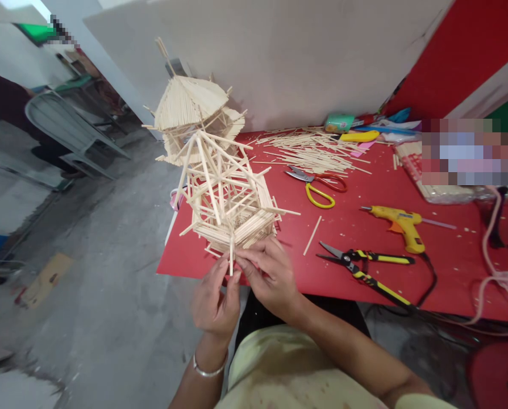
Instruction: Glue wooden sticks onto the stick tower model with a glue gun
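Observation:
A model hut of thin wooden sticks (224,193) stands at the near left corner of the red table (365,238), its roof frame bare. Behind it stands a second stick hut (192,111) with a covered roof. My left hand (215,301) and my right hand (271,272) meet at the front edge of the near hut. Both pinch a short upright stick (231,255) against the hut's base, fingers closed on it. A silver bangle sits on my left wrist.
On the table lie a heap of loose sticks (313,150), yellow-handled scissors (317,184), a yellow glue gun (401,222) with its black cord, black-and-yellow snips (365,267), and one loose stick (312,235). A grey plastic chair (66,130) stands at the left on the concrete floor.

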A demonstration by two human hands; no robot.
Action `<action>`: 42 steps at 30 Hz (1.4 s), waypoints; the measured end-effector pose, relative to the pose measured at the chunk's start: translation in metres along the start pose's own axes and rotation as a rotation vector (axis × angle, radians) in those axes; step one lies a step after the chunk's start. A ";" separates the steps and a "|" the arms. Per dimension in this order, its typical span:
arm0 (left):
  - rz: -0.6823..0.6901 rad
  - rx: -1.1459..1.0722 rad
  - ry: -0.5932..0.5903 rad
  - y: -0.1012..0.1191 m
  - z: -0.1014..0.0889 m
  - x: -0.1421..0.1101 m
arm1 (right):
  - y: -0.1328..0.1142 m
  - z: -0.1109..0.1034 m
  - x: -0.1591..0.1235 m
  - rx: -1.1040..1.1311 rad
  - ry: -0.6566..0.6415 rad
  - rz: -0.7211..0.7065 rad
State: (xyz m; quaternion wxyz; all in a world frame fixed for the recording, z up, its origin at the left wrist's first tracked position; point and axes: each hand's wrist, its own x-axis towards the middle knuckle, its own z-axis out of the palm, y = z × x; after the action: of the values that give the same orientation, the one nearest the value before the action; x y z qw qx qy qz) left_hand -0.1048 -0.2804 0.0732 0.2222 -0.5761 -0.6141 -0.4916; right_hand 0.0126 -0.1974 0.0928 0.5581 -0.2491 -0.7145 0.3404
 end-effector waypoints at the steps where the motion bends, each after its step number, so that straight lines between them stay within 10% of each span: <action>1: -0.009 -0.002 0.001 0.001 0.000 0.000 | -0.001 -0.001 0.000 -0.014 -0.006 -0.008; 42: -0.037 -0.042 0.056 0.007 0.004 0.000 | -0.002 -0.001 -0.001 -0.070 0.012 -0.049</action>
State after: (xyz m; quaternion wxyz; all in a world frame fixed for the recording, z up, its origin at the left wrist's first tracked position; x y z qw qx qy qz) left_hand -0.0972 -0.2782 0.0737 0.2181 -0.5553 -0.6075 -0.5244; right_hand 0.0140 -0.1993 0.0939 0.5615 -0.2528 -0.7286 0.2999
